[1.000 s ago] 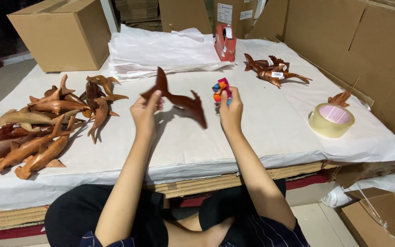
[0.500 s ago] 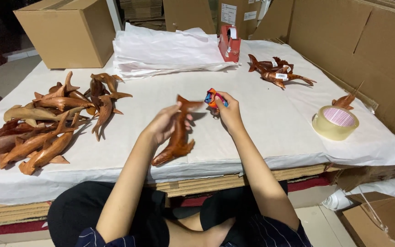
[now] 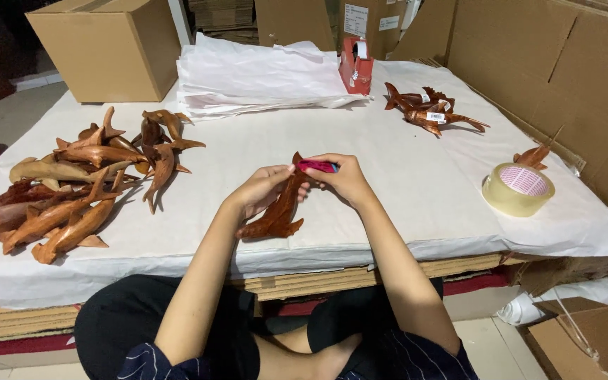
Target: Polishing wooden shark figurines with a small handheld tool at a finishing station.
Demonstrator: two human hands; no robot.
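Left hand (image 3: 265, 188) was wrapped around a brown wooden shark carving (image 3: 276, 211), fingers closed on its body, tail end down near the table's front edge. Right hand (image 3: 343, 179) pinched a small red-and-blue tool (image 3: 318, 166) against the carving's upper end, fingers closed on it. Both sat over the white paper-covered table (image 3: 388, 183). A heap of similar wooden carvings (image 3: 72, 183) lay at far left, a small group of finished carvings (image 3: 431, 112) at upper right, well apart. A stack of white wrapping paper (image 3: 262, 77) and a red tape dispenser (image 3: 355, 67) were at the back, a roll of clear tape (image 3: 518, 188) at right, a cardboard box (image 3: 110, 46) at back left.
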